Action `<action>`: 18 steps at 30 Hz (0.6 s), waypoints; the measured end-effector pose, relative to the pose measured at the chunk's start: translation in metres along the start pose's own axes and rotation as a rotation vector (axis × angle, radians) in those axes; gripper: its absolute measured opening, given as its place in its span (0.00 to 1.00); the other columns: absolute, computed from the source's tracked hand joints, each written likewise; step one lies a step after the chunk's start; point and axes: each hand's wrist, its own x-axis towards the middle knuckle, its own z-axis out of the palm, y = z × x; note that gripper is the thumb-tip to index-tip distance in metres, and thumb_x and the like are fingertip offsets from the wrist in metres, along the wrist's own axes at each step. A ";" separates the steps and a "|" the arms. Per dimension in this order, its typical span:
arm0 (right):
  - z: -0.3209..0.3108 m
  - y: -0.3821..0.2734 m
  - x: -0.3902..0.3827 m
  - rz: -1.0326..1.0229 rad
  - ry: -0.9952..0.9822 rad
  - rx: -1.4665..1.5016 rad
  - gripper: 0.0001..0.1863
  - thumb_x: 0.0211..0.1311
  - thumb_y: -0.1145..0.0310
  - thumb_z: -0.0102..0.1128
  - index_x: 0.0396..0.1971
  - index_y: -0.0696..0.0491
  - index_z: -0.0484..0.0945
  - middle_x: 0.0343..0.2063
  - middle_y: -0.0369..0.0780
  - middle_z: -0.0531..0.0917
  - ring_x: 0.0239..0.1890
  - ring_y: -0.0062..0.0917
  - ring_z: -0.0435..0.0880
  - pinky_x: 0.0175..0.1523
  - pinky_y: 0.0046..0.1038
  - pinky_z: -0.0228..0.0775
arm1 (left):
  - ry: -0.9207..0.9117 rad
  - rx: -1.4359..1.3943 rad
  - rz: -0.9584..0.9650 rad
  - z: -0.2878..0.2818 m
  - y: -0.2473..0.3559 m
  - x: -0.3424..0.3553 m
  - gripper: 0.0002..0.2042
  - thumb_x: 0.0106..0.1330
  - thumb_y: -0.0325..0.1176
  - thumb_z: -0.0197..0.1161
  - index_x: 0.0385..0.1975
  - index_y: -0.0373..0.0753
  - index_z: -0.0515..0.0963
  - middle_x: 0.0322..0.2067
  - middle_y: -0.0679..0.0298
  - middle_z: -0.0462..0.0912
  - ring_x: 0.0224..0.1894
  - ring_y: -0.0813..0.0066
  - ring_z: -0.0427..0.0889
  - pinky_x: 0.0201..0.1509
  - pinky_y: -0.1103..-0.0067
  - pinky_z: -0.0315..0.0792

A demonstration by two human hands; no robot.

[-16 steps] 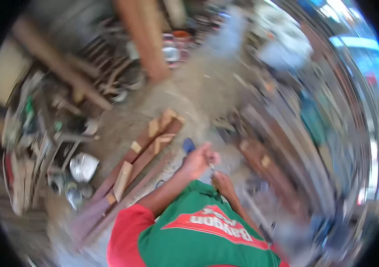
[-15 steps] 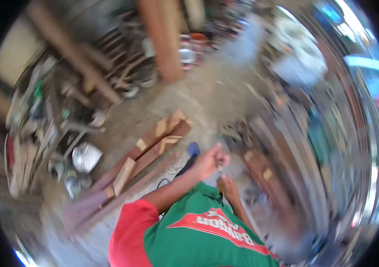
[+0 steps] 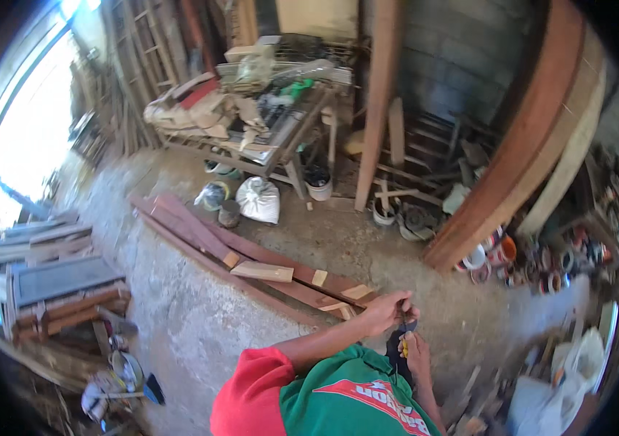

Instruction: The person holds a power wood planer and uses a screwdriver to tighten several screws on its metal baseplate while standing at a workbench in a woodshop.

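My left hand (image 3: 388, 314) is closed, its fingertips pinched together just above my right hand; whatever sits between them is too small to make out. My right hand (image 3: 417, 356) is wrapped round a small tool with a yellow handle (image 3: 404, 346), and a thin dark part seems to point up toward the left fingertips. Both hands are in front of my green and red shirt. Long reddish-brown timbers (image 3: 287, 289) lie on the floor beyond my left forearm, with a short pale wood block (image 3: 262, 272) and smaller offcuts on them.
A cluttered wooden table (image 3: 280, 149) stands at the back, with a silver sack (image 3: 258, 200) and a bucket (image 3: 319, 183) by it. Thick wooden posts (image 3: 512, 145) rise at the right, near paint tins (image 3: 502, 252). Framed panels (image 3: 66, 280) are stacked at the left.
My view has swung to the left, bringing the table and stacked panels into sight. Both hands stay close together in front of my body, the yellow-handled tool still in the right.
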 end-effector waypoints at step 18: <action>-0.125 -0.142 0.342 0.191 -0.672 -0.043 0.21 0.73 0.49 0.50 0.40 0.55 0.76 0.26 0.34 0.80 0.26 0.17 0.79 0.30 0.20 0.71 | 0.511 0.082 0.657 0.052 0.142 0.208 0.26 0.79 0.54 0.37 0.46 0.36 0.74 0.44 0.56 0.83 0.50 0.64 0.82 0.60 0.70 0.72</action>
